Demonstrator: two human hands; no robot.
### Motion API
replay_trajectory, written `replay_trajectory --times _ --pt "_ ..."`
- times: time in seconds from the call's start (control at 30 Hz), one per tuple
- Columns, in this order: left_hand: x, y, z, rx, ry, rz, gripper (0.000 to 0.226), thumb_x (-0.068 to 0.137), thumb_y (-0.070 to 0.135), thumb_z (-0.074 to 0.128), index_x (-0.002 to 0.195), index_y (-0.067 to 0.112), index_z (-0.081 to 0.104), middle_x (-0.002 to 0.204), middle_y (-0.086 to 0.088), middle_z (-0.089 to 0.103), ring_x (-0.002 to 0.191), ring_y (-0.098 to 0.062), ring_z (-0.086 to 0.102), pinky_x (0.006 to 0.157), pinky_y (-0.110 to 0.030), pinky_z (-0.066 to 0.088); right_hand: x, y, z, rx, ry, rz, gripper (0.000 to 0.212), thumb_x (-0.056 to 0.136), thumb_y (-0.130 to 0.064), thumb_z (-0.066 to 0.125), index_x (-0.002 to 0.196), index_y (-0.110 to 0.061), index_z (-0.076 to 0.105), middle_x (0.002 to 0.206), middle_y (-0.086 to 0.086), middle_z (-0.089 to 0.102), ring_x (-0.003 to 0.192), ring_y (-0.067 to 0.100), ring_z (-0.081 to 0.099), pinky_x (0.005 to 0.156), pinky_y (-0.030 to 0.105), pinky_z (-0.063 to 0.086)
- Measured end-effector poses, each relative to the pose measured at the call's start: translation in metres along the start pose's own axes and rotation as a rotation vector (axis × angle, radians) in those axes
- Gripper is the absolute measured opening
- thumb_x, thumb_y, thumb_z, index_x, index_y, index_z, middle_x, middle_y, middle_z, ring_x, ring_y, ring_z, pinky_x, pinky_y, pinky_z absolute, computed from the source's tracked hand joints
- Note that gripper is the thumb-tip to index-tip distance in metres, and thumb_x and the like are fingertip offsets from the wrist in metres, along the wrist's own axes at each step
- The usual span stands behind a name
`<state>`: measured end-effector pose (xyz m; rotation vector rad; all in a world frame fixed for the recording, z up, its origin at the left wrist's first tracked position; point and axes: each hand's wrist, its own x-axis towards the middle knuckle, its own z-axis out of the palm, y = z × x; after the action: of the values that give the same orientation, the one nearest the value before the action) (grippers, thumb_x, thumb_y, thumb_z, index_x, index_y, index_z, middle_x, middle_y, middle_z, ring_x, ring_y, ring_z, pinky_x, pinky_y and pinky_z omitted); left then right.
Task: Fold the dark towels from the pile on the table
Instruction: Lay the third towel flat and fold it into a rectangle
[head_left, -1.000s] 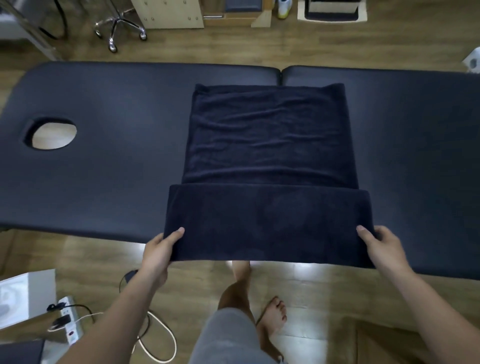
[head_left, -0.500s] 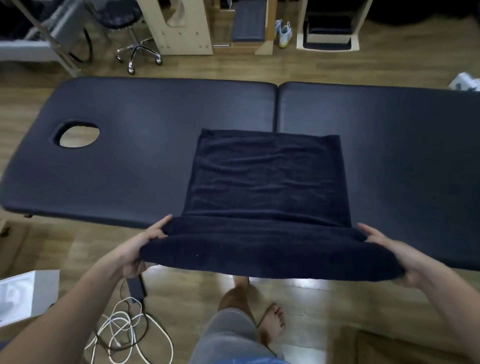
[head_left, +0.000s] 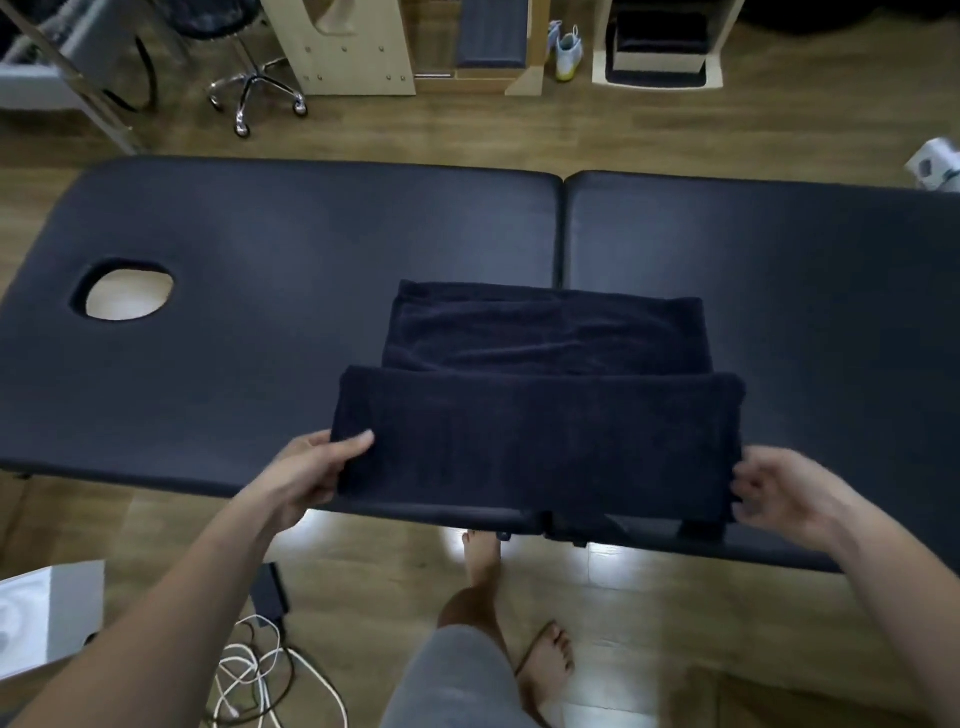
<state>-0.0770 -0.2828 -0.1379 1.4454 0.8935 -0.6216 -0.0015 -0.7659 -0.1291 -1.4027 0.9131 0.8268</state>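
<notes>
A dark towel (head_left: 540, 436) lies across the near middle of the black padded table (head_left: 291, 249). Its near part is lifted and doubled over the far part, which rests flat on the padding. My left hand (head_left: 317, 475) pinches the towel's near left corner, thumb on top. My right hand (head_left: 774, 493) grips the near right corner from the side, fingers curled at the edge. The far edge of the towel lies close to the table's centre seam. No pile of other towels is in view.
The table has an oval face hole (head_left: 127, 293) at the left. Behind it stand a wheeled stool (head_left: 254, 88), wooden furniture (head_left: 353, 47) and shoes (head_left: 566, 49). On the floor near my bare feet (head_left: 545, 670) lie white cables (head_left: 260, 675) and a white box (head_left: 47, 623).
Both hands have carried the towel's near edge up and forward over the far part, so less of the flat towel shows. The view has tilted up, showing more floor beyond the table.
</notes>
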Motion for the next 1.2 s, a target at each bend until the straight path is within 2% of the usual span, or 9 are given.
replay_trajectory --times 0.1,0.23,0.43,0.5,0.6,0.73,0.93,1.07,1.2 --pt "0.014 0.009 0.014 0.018 0.188 0.117 0.028 0.078 0.030 0.083 0.100 0.015 0.075 0.092 0.004 0.077 0.081 -0.012 0.071 0.062 -0.019 0.051 0.017 -0.001 0.009 -0.363 0.106 -0.089 0.034 0.078 -0.015 0.075 0.110 -0.021 0.065 0.098 0.000 0.070 0.092 0.021 0.063 0.085 0.040 0.048" --pt "0.021 0.004 0.018 -0.096 0.229 0.273 0.022 0.085 0.020 0.077 0.104 0.011 0.071 0.101 0.000 0.076 0.095 -0.017 0.071 0.075 -0.025 0.056 0.018 0.006 0.009 -0.189 0.066 -0.173 0.028 0.083 -0.034 0.072 0.110 -0.030 0.066 0.101 -0.007 0.076 0.095 0.018 0.071 0.084 0.037 0.051" --pt "0.020 -0.036 0.016 -0.079 -0.008 0.194 0.088 0.054 0.053 0.089 0.130 0.019 0.060 0.123 0.000 0.071 0.116 -0.018 0.066 0.093 -0.033 0.049 0.018 0.049 0.009 -0.212 0.231 -0.219 0.036 0.085 0.005 0.065 0.116 -0.012 0.056 0.102 0.006 0.067 0.086 0.018 0.062 0.080 0.040 0.047" --pt "0.019 -0.031 0.016 -0.051 -0.010 0.178 0.100 0.046 0.070 0.086 0.129 0.021 0.060 0.121 0.003 0.072 0.114 -0.016 0.067 0.096 -0.035 0.049 0.019 0.042 0.013 -0.251 0.213 -0.240 0.041 0.086 0.004 0.063 0.118 -0.019 0.052 0.100 -0.002 0.065 0.087 0.013 0.061 0.081 0.038 0.046" --pt "0.017 -0.022 0.016 0.016 0.023 0.173 0.100 0.038 0.084 0.078 0.119 0.028 0.064 0.110 0.011 0.075 0.102 -0.009 0.071 0.081 -0.030 0.052 0.022 0.032 0.007 -0.326 0.160 -0.256 0.041 0.088 -0.020 0.072 0.122 -0.028 0.050 0.105 -0.013 0.063 0.095 0.009 0.060 0.089 0.036 0.047" --pt "0.002 -0.028 0.020 0.113 -0.038 0.196 0.063 0.066 0.063 0.079 0.119 0.037 0.057 0.111 0.022 0.072 0.104 0.002 0.067 0.094 -0.029 0.050 0.024 0.036 0.007 -0.624 0.213 -0.290 0.058 0.084 -0.058 0.065 0.133 -0.034 0.045 0.115 -0.014 0.060 0.107 0.017 0.060 0.090 0.039 0.047" --pt "-0.007 -0.023 0.028 -0.010 0.187 0.271 0.020 0.094 0.033 0.065 0.109 0.022 0.070 0.100 0.011 0.077 0.094 -0.007 0.072 0.084 -0.029 0.053 0.008 0.039 0.016 -0.563 0.442 -0.458 0.036 0.093 -0.056 0.053 0.114 -0.027 0.058 0.105 -0.002 0.063 0.100 0.025 0.058 0.082 0.041 0.044" --pt "0.001 -0.052 0.035 -0.061 0.290 0.100 0.027 0.092 0.036 0.068 0.109 0.015 0.069 0.101 -0.001 0.075 0.089 -0.019 0.071 0.072 -0.033 0.053 0.013 0.073 0.004 -0.484 0.389 -0.226 0.052 0.086 -0.057 0.064 0.118 -0.016 0.063 0.113 0.009 0.066 0.095 0.030 0.060 0.087 0.045 0.049" --pt "0.011 -0.072 0.045 -0.042 0.367 0.013 0.033 0.087 0.050 0.069 0.103 0.021 0.068 0.101 -0.001 0.073 0.092 -0.025 0.069 0.085 -0.041 0.055 0.017 0.084 0.003 -0.459 0.396 -0.185 0.059 0.085 -0.058 0.064 0.123 -0.013 0.063 0.104 0.005 0.063 0.100 0.032 0.062 0.092 0.048 0.050"
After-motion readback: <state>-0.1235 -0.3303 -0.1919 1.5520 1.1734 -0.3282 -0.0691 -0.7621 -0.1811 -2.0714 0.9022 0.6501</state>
